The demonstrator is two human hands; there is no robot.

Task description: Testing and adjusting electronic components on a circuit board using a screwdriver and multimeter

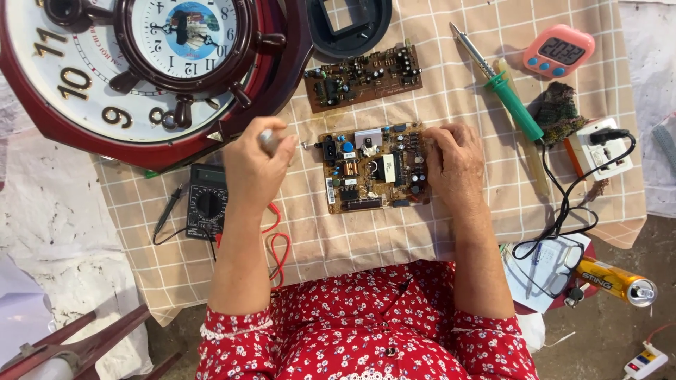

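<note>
Right hand (454, 158) rests on the brown circuit board's (373, 169) edge, left hand (255, 163) pinches a small metal tool (269, 141) just beside it.

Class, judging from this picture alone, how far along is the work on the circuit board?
Done: the circuit board lies bare on the checked cloth, multimeter beside it. In hand: the right hand steadies the board; the left hand grips a slim tool. Left: the green soldering iron lies untouched.

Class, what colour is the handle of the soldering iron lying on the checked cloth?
Green, seen in the head view: the soldering iron lies right of the circuit boards.
</note>
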